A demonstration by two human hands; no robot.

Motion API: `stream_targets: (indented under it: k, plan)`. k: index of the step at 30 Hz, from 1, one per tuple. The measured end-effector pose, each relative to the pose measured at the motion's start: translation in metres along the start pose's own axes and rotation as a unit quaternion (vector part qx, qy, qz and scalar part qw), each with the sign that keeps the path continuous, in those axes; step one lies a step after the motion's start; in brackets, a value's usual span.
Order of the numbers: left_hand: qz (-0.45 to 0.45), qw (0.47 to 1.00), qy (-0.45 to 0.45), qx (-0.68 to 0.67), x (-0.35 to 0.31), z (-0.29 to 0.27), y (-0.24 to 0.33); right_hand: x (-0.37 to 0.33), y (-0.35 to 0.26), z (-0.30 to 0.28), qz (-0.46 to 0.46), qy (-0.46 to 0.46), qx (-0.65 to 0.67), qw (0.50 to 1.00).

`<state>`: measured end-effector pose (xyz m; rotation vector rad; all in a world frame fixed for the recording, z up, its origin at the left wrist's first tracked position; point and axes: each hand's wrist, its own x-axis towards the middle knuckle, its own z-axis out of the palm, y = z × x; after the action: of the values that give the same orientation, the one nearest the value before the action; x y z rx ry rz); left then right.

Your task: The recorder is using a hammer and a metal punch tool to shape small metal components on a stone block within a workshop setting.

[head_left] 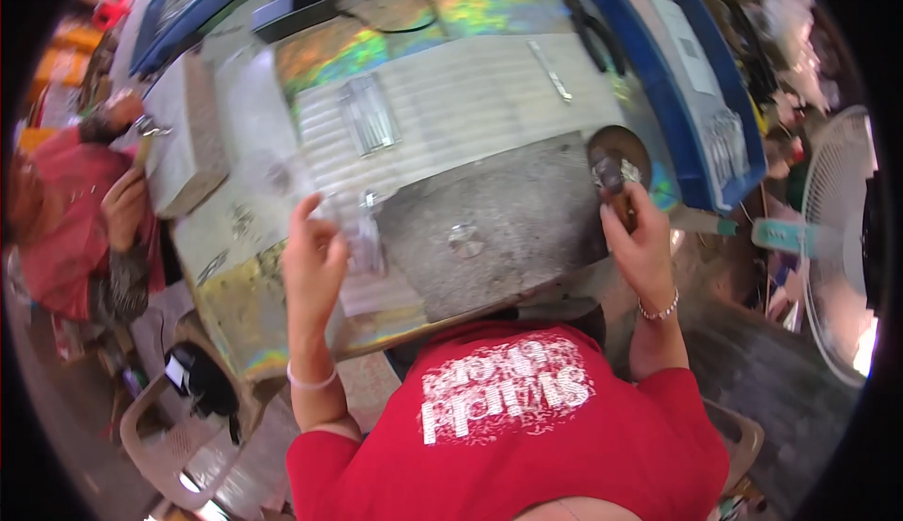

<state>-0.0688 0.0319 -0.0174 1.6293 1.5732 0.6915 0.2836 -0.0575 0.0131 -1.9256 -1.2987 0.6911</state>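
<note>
My right hand (pixel 642 244) grips the short wooden handle of a hammer (pixel 611 175), its dark head over a round brown dish (pixel 632 141) at the slab's right end. To the left, my left hand (pixel 315 256) is raised and slightly blurred, fingers loosely curled and apart, with nothing seen in it. Just right of it lies a clear plastic bag (pixel 365 244), and a small shiny metal piece (pixel 369 199) sits by the bag's top. Between my hands a round silvery metal piece (pixel 466 239) rests on the dark grey slab (pixel 527 192).
Beyond the slab, a white foam sheet (pixel 451 98) bears a bundle of clear strips (pixel 369 115) and a thin silvery strip (pixel 550 71). Black-handled pliers (pixel 588 32) and a blue tray (pixel 696 126) stand right. A co-worker's hand (pixel 124 206) holds another hammer beside a pale block (pixel 188 135).
</note>
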Motion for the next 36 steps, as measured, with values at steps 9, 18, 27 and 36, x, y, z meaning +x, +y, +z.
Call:
stream_targets:
  k: [9, 18, 27, 36]
  plan:
    - [0.077, 0.941, 0.031, -0.328, -0.048, 0.021, 0.047, 0.039, 0.072, -0.036, 0.041, 0.081, -0.035, 0.995]
    - [0.205, 0.944, -0.023, -0.256, -0.055, 0.071, 0.046, 0.074, 0.078, -0.025, -0.042, 0.073, -0.157, 0.984]
    - [0.242, 0.959, -0.031, -0.144, -0.057, 0.083, 0.036, 0.088, 0.074, -0.022, -0.036, -0.033, -0.298, 0.953]
    - [0.222, 0.944, -0.039, -0.24, -0.067, 0.077, 0.036, 0.077, 0.055, -0.041, -0.03, 0.009, -0.106, 0.994]
